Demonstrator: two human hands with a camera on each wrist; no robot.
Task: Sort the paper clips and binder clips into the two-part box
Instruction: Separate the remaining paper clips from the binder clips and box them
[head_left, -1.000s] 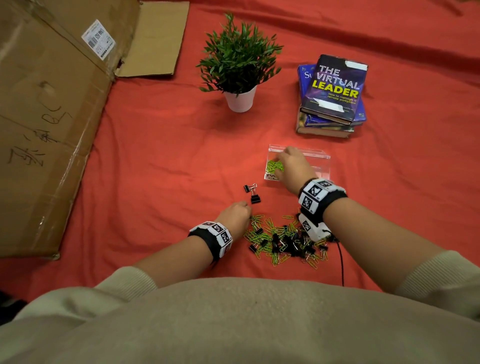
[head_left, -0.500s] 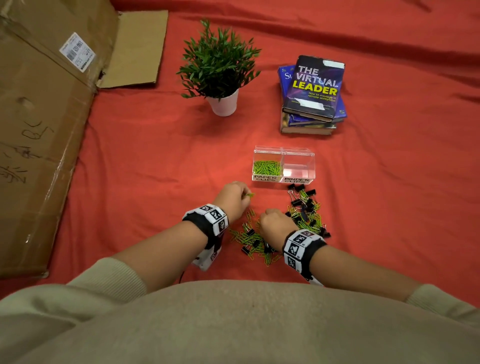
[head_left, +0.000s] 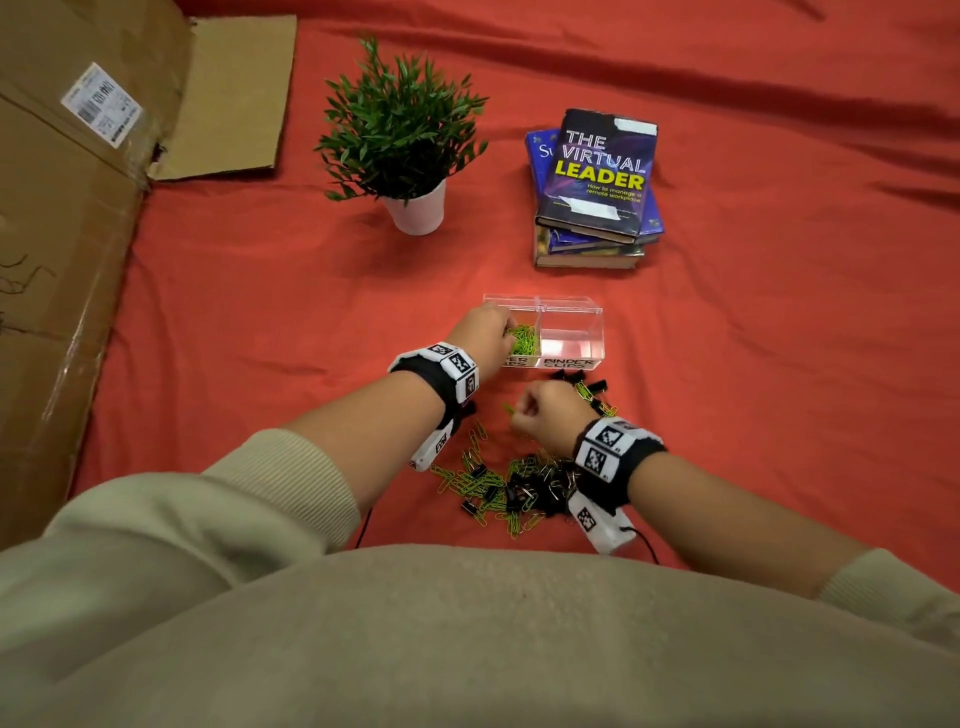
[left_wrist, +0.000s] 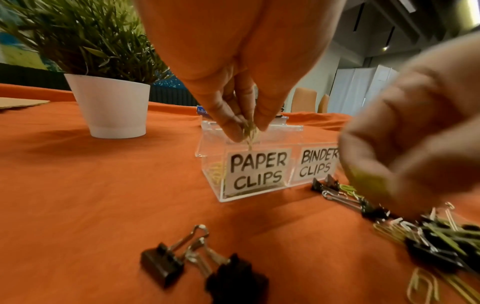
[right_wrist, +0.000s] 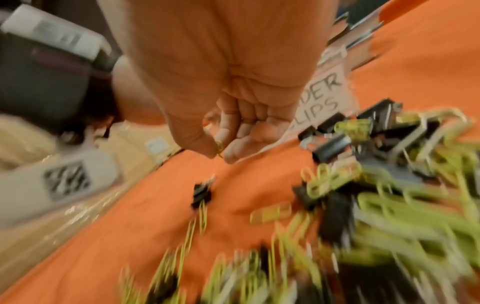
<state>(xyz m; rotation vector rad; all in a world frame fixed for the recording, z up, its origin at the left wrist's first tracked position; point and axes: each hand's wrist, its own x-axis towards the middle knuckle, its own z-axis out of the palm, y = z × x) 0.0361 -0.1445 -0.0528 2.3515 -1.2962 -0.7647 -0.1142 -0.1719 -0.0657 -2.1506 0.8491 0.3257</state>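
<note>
A clear two-part box (head_left: 571, 312) (left_wrist: 249, 181) stands on the red cloth, labelled PAPER CLIPS left, BINDER CLIPS right. Green paper clips (head_left: 523, 340) lie in its left part; the right part looks empty. My left hand (head_left: 485, 332) (left_wrist: 249, 129) hovers over the left part and pinches green paper clips at its fingertips. My right hand (head_left: 545, 415) (right_wrist: 219, 151) is lifted just above the mixed pile (head_left: 514, 483) of green paper clips and black binder clips, pinching a green paper clip (right_wrist: 219, 148). Two black binder clips (left_wrist: 202, 265) lie apart near my left wrist.
A potted plant (head_left: 402, 135) in a white pot stands behind the box to the left, a stack of books (head_left: 595, 192) behind to the right. Flattened cardboard (head_left: 67, 208) covers the left side. More binder clips (head_left: 587, 387) lie in front of the box.
My left hand went from the pile up to the box's left part with paper clips. My right hand lifted off the pile with a paper clip pinched.
</note>
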